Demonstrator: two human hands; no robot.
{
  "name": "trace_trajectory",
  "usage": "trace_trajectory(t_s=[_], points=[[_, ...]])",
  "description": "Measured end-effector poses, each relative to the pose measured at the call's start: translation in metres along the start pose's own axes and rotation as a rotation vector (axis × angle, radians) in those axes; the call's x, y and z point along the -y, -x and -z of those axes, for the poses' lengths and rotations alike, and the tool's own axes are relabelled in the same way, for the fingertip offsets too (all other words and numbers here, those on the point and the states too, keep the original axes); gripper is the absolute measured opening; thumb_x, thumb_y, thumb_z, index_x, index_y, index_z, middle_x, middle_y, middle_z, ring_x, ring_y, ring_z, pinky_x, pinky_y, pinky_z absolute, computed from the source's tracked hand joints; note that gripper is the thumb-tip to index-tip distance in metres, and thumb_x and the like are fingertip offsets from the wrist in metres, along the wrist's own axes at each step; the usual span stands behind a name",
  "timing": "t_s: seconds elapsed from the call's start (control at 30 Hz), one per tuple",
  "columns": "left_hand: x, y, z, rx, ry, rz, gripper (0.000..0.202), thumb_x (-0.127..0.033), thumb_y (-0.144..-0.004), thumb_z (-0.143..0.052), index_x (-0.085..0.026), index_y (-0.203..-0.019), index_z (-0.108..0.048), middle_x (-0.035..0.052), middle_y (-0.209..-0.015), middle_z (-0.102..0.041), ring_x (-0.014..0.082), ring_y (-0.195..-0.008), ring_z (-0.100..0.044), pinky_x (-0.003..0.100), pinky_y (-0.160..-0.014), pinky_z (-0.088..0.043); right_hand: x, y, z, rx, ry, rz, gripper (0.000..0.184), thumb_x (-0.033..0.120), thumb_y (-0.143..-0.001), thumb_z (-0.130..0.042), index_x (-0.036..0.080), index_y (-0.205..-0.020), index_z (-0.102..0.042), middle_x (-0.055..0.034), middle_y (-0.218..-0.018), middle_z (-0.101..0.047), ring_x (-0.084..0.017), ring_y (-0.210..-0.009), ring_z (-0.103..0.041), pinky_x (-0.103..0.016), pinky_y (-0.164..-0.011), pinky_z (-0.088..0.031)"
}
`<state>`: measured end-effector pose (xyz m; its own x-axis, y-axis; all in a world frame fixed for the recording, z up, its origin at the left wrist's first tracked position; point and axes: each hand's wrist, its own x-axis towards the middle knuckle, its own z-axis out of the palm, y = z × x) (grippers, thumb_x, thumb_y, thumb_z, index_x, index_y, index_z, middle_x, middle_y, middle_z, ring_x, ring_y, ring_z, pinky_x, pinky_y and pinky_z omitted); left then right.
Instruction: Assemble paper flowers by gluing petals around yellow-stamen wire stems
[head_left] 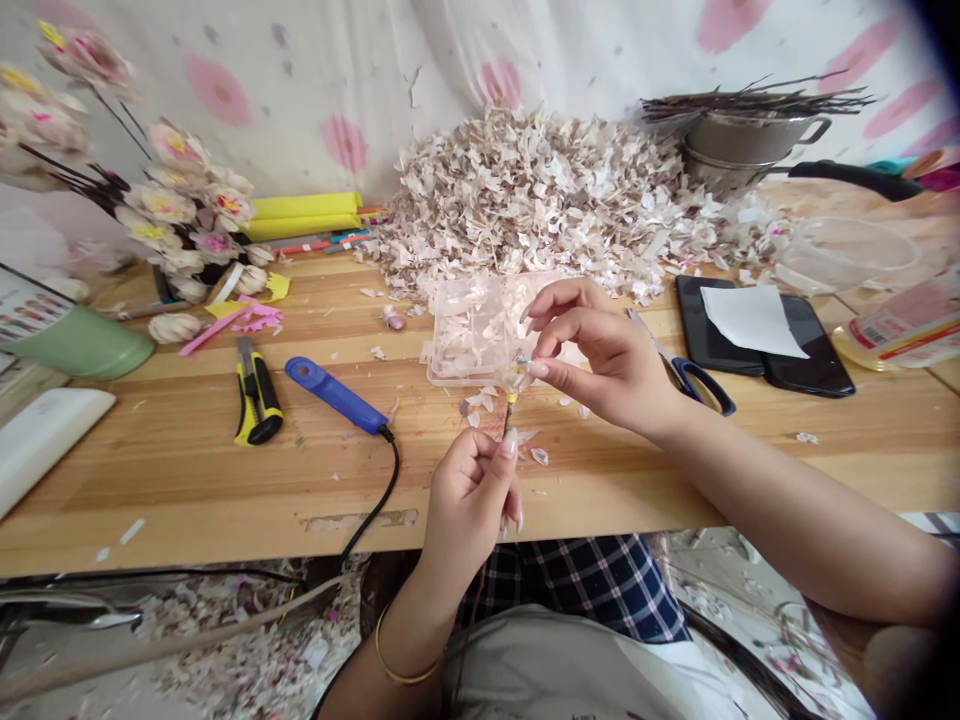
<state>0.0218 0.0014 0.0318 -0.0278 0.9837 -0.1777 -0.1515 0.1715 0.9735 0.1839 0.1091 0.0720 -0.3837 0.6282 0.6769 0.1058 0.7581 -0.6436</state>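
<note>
My left hand (469,500) is closed around the lower end of a thin flower stem (509,412), which rises from my fingers. At its tip sits a small pale bud of petals (514,378). My right hand (600,355) comes in from the right, and its thumb and fingertips pinch that bud. A clear plastic compartment box (457,335) full of pale petals lies just behind my hands on the wooden table (165,480). Blue-handled scissors (697,385) lie under my right wrist.
A large heap of pale petals (540,195) rises behind the box. A yellow utility knife (257,392) and a corded blue tool (335,395) lie left. Finished paper flowers (176,205) stand far left. A steel pot (739,140) and dark phones (810,345) are right.
</note>
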Motion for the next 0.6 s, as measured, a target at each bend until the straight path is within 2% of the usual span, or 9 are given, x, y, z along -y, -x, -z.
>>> trace_trajectory(t_s=[0.4,0.6], points=[[-0.0020,0.0002,-0.0011,0.012,0.005,-0.004,0.040,-0.049,-0.089,-0.062,-0.020,-0.069,-0.043,-0.0070,-0.040,-0.053,0.0041,-0.033,-0.036,0.014,-0.037,-0.027,-0.0002,0.0006,-0.0032,-0.040,0.037,-0.004,0.012,0.028,-0.083,-0.072,0.020,-0.079,-0.064,-0.0060,-0.104,-0.056,-0.018,-0.098,-0.056,-0.032,-0.077,-0.050],[-0.0016,0.0002,-0.0010,0.009,0.010,-0.010,0.040,-0.048,-0.089,-0.063,-0.020,-0.069,-0.044,-0.0068,-0.040,-0.053,0.0044,-0.033,-0.037,0.015,-0.037,-0.026,-0.0010,0.0026,-0.0017,-0.090,0.021,-0.021,0.007,0.028,-0.087,-0.068,0.022,-0.085,-0.064,-0.0059,-0.105,-0.057,-0.018,-0.098,-0.056,-0.031,-0.074,-0.051]])
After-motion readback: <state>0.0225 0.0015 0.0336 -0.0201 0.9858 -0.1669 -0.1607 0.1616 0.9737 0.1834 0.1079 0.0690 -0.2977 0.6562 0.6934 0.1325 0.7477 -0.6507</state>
